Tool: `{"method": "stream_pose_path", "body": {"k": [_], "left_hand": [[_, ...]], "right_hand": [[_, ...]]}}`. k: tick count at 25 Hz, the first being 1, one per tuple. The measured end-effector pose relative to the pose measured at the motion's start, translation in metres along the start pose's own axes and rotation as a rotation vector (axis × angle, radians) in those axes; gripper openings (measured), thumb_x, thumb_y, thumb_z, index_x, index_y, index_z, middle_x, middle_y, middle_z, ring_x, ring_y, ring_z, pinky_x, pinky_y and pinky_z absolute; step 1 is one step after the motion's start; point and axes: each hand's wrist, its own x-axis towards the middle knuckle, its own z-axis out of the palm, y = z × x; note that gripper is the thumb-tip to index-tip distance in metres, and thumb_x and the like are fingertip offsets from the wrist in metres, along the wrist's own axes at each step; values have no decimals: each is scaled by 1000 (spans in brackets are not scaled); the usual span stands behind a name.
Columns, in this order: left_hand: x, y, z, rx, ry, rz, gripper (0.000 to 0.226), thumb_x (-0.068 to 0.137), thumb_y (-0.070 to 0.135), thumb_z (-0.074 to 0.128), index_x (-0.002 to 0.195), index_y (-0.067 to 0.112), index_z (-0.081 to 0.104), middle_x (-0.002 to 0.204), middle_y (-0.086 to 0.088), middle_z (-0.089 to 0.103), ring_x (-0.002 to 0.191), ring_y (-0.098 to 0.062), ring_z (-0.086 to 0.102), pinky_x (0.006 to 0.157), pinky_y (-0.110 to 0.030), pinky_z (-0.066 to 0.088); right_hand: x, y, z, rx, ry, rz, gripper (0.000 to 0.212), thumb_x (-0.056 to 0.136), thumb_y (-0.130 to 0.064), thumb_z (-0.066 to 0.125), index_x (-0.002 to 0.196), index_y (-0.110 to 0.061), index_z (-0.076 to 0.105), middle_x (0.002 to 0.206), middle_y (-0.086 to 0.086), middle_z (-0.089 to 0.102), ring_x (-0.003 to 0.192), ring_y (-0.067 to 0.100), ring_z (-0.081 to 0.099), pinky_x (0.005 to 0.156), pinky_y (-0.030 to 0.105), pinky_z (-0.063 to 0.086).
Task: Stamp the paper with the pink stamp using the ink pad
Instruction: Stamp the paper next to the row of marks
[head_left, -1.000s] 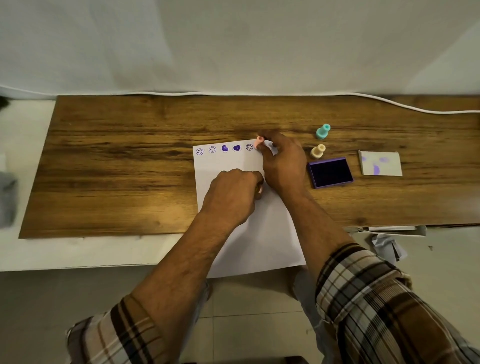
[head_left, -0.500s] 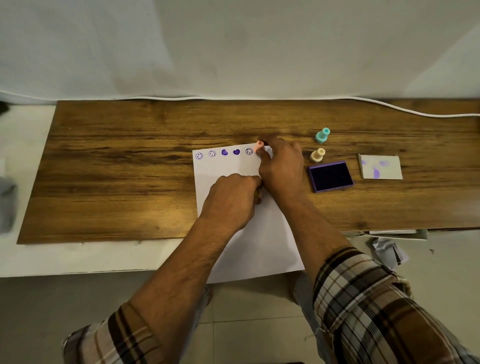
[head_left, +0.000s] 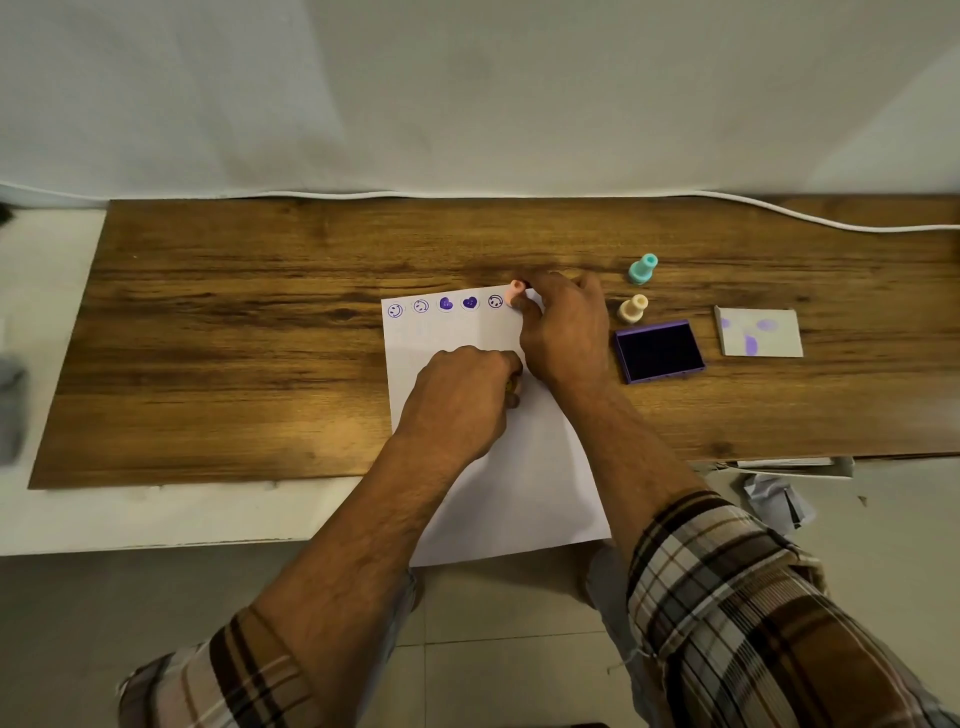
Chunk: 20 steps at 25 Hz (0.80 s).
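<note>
At the far right corner of the white paper sheet (head_left: 488, 467), the small pink stamp (head_left: 516, 294) is pinched upright by the right hand (head_left: 563, 332); the sheet is pinned by the closed left hand (head_left: 460, 400). The open purple ink pad (head_left: 658, 351) lies just beside the right hand.

head cam | high, looking forward-down | wooden desk (head_left: 260, 364) near, centred | wall behind

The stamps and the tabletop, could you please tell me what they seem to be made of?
The pink stamp, teal stamp and cream stamp look like matte moulded plastic: smooth, single pastel colours. The tabletop shows brown wood grain with a soft sheen; solid wood or laminate, I cannot tell.
</note>
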Motion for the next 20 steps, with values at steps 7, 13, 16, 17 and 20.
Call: {"method": "stream_pose_path", "body": {"k": [7, 13, 16, 17, 20], "left_hand": [[0, -1, 2, -16, 9, -13, 37, 91, 30, 71, 127, 24, 65, 123, -8, 71, 98, -30, 69, 97, -41, 53], [5, -6, 4, -110, 60, 33, 33, 88, 15, 73, 120, 21, 71, 114, -7, 75, 96, -31, 70, 88, -37, 54], [14, -7, 4, -180, 136, 14, 30, 90, 11, 68, 119, 19, 71, 107, -8, 74, 91, -31, 69, 79, -31, 49], [17, -6, 4, -208, 169, -5, 29, 91, 11, 67, 118, 18, 71, 107, -9, 74, 92, -32, 69, 81, -32, 50], [25, -1, 2, -233, 198, -70, 29, 94, 13, 67, 122, 18, 68, 121, -13, 71, 108, -36, 66, 101, -45, 49]], "right_hand": [[-8, -9, -5, 102, 41, 70, 21, 97, -23, 71, 116, -19, 77, 105, 1, 78, 101, 23, 58, 70, 33, 43], [6, -5, -52, 825, 234, 428, 23, 91, -13, 80, 112, -21, 77, 105, -13, 78, 98, 4, 72, 80, 23, 59], [-10, -4, -77, 898, 246, 496, 25, 88, -12, 83, 111, -21, 77, 104, -13, 79, 100, 3, 73, 76, 17, 58], [-16, -2, -84, 900, 238, 510, 27, 88, -13, 83, 114, -19, 77, 107, -10, 79, 103, 5, 73, 79, 19, 58], [-38, 0, -103, 911, 189, 535, 31, 89, -15, 82, 120, -19, 75, 113, -9, 78, 108, 6, 72, 85, 24, 60]]}}
